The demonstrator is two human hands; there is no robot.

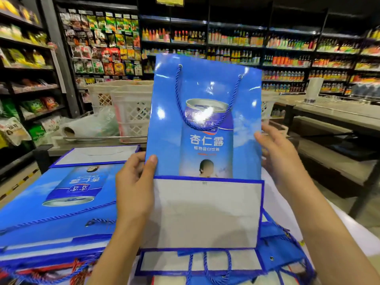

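Head view takes in shop shelves [287, 48] packed with bottles and packets along the back and left, with a long table [339, 112] at the right. Below them at the left lies a stack [41, 202] of flat blue bags with a can printed on top. Centre frame, the bag [205, 89], blue, flat and folded, is held upright in the air in front of the person, above more bags [201, 262] lying low in the frame; its white bottom flap [205, 212] is folded up against the lower front. White crates [131, 108] stand behind it to the left, beside a roll of clear plastic [70, 130]. The left hand [133, 186] grips the bag's left edge, thumb pressed on the front and fingers curled behind. The right hand [281, 157] is at the right edge with its fingers fairly straight and its thumb tip on the front; whether it pinches the bag cannot be told. A blue cord [178, 95] hangs in a loop down the bag's front from two eyelets near the top.
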